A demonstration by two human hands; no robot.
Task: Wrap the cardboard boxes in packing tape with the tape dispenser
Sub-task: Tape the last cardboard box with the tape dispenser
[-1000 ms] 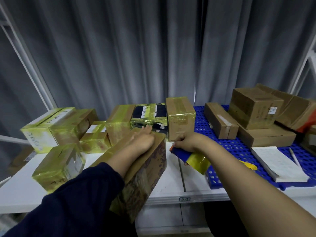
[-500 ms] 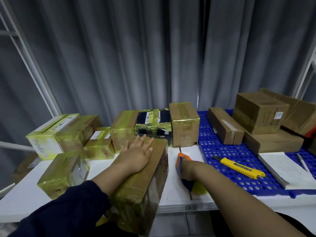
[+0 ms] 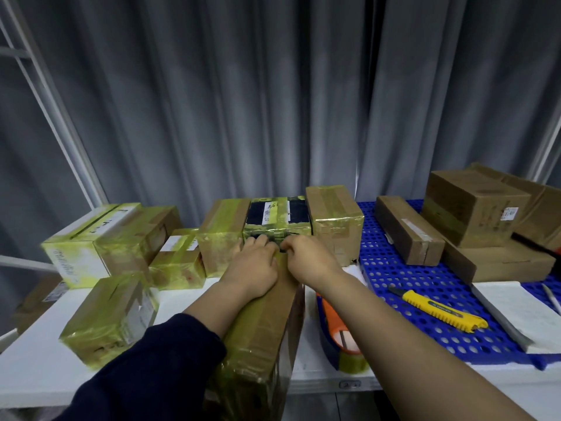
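Cardboard box (image 3: 264,326), tape-wrapped: on the white table (image 3: 36,375). My left hand (image 3: 253,268) lies flat on its far top. My right hand (image 3: 309,262) curls at its far edge; whether it grips anything I cannot tell. Tape dispenser (image 3: 340,329): just right of the box, unheld. Yellow knife (image 3: 440,311): farther right.

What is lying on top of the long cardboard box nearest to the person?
Both hands rest on the far end of the cardboard box, the left hand beside the right hand. Yellowish tape runs along it. The hands cover whatever the fingertips may hold there.
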